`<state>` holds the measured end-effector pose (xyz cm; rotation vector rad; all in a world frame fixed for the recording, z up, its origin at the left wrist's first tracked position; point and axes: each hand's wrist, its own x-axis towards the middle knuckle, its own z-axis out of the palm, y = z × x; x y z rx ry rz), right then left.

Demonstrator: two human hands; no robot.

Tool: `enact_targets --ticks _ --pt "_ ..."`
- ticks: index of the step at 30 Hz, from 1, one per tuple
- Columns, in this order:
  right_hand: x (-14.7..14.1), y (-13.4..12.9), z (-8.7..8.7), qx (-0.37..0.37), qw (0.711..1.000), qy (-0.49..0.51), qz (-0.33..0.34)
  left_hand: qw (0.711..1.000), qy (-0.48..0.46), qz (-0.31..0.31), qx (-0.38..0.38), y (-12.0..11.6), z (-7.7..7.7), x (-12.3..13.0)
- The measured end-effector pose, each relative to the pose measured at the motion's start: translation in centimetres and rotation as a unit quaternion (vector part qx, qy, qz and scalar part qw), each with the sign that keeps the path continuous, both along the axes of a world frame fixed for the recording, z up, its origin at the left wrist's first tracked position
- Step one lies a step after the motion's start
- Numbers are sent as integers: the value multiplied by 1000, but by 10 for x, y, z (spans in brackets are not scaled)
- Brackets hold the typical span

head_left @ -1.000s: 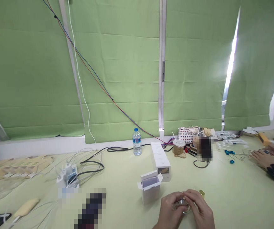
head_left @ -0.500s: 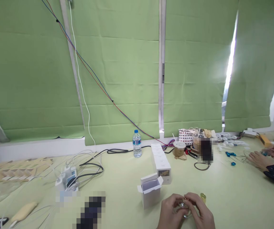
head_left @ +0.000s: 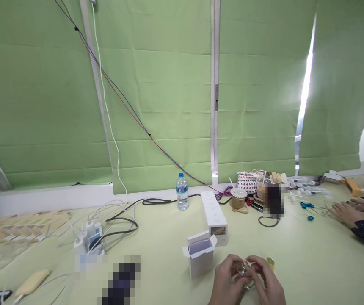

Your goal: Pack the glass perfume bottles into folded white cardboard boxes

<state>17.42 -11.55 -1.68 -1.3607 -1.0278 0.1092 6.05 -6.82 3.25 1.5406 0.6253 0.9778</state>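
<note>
Both my hands meet low in the head view, right of the middle, with fingers curled around a small clear, shiny glass-like piece (head_left: 242,269). My left hand (head_left: 227,279) grips it from one side. My right hand (head_left: 265,279) pinches it from the other, and its exact shape is partly hidden by the fingers. Just behind my right hand is a small yellow, see-through roll-like piece (head_left: 270,263). An upright white box (head_left: 200,259) with its flaps raised stands to the left of my hands.
Behind the white box runs a row of closed white boxes (head_left: 215,220). A water bottle (head_left: 182,192) and a lidded cup (head_left: 238,200) stand farther back. Cables and a power strip (head_left: 95,233) lie left. At right, a co-worker's hands (head_left: 343,212) are near blue-handled scissors (head_left: 307,205).
My fingers have shifted slightly around the clear piece, which stays between both hands. The co-worker's hands at the right have moved a little.
</note>
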Motion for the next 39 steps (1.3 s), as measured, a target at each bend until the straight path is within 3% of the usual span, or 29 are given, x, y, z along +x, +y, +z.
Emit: enact_targets --ticks 4,8,12,16,20,23,29,33,39 --pt "17 -5 -2 7 998 -15 -66 1000 1 -8 -3 1 -5 1" --pt "54 -9 -17 -35 979 -111 -167 1000 17 -15 -4 5 -14 4" --pt "87 -6 -38 -137 958 -205 -143 1000 0 -17 -10 5 -15 6" --pt "88 -1 -45 -197 956 -191 -102 1000 -2 -13 -2 0 -8 4" --pt "73 -3 -29 -149 981 -105 -62 1000 7 -14 1 -1 -7 3" --pt "56 -8 -16 -68 994 -67 -62 1000 13 -17 -12 1 -10 5" --pt "29 -7 -8 107 983 -151 -4 1000 23 -13 3 -2 -1 3" --pt "27 -1 -3 107 972 -208 23 999 29 -8 14 -3 0 2" --pt "24 0 3 96 967 -224 74 999 -25 -32 -1 1 -12 6"
